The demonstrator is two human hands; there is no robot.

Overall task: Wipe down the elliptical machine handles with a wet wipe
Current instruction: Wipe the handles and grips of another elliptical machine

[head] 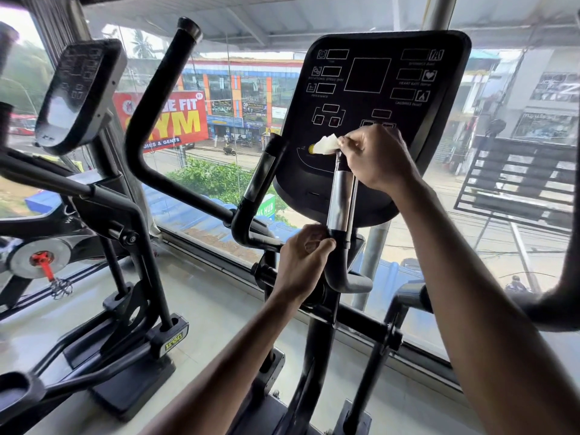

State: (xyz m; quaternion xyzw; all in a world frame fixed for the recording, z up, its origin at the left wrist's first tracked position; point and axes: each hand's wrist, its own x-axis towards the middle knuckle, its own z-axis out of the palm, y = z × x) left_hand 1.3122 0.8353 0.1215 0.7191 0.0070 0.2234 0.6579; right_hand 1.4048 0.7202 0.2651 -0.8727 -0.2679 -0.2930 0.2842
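A short upright handle (340,196) with a silver sensor sleeve stands in front of the black console (376,86). My right hand (376,158) pinches a white wet wipe (326,144) against the top end of that handle. My left hand (303,262) grips the black base of the same handle just below the silver sleeve. A matching short handle (260,183) rises on the left of the console. The long black swing handle (163,98) curves up further left, and another swing handle (565,277) shows at the right edge.
A second elliptical with its own console (78,92) and a flywheel (40,255) stands to the left. A large window (219,120) runs directly behind the machines, overlooking a street. Pale floor (204,309) lies between the machines.
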